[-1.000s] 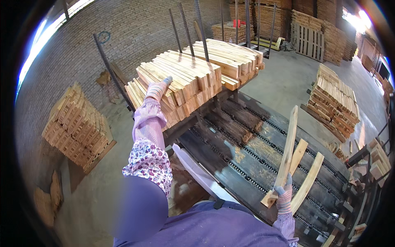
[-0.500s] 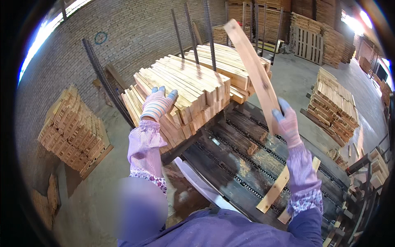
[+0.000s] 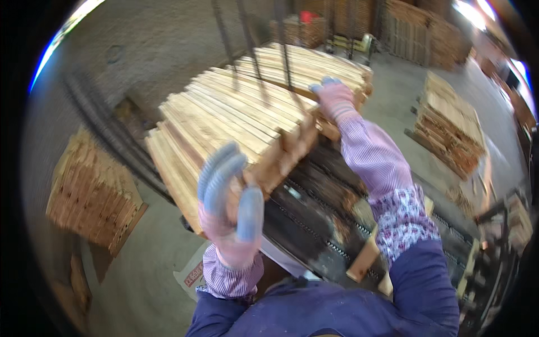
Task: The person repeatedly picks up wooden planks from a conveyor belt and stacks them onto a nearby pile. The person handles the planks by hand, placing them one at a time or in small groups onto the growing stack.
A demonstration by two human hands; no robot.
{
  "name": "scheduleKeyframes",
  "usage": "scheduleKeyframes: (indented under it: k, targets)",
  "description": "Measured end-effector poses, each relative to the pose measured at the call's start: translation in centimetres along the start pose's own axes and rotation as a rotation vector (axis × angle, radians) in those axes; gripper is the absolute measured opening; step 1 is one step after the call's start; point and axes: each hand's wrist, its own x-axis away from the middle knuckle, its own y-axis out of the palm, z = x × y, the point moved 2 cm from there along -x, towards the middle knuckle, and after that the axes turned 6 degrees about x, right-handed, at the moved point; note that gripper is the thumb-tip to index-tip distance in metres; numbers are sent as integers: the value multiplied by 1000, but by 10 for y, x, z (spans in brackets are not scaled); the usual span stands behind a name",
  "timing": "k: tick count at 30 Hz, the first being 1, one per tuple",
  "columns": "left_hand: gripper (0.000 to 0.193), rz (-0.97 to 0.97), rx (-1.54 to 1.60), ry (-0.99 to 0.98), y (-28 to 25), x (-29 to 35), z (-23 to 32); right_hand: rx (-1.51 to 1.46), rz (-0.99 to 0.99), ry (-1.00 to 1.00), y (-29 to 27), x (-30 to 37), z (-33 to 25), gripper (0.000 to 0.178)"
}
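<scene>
My left hand (image 3: 230,205), in a striped glove with blue-grey fingers, is raised in front of the near stack of boards (image 3: 224,112). Its fingers are apart and nothing is in it. Stretched far forward, my right hand (image 3: 337,100) is at the near corner of the farther board stack (image 3: 314,64). Its fingertips seem to lie on the wood, spread, with no board visibly held. The near stack is pale, narrow boards laid side by side in layers, their ends uneven.
Upright dark metal posts (image 3: 285,45) rise beside the stacks. A dark conveyor with chains (image 3: 314,224) runs below my right arm, with a loose board (image 3: 362,261) on it. Other wood piles stand at left (image 3: 92,194) and right (image 3: 449,126).
The long board is no longer in my right hand, which has reached forward and left to the farther stack. My left hand has come off the near stack toward me. The view has shifted.
</scene>
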Motion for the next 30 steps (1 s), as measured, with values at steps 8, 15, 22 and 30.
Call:
scheduleKeyframes:
  k: [8,15,22,30]
  targets:
    - [73,-1199,95,-653,110,192,-83,-329,137,247,-15,236,128,51]
    - [105,-1522,-350,-557,171,325,-81,-296,-495,1073,34,598,107,58]
    - [105,-1388,-454,-596,180,341,-97,-178,-928,1075,78,525,-20,101]
    - [90,-862,1140,-1700,166,307,-142,-879,-444,1296,124,524,13,80]
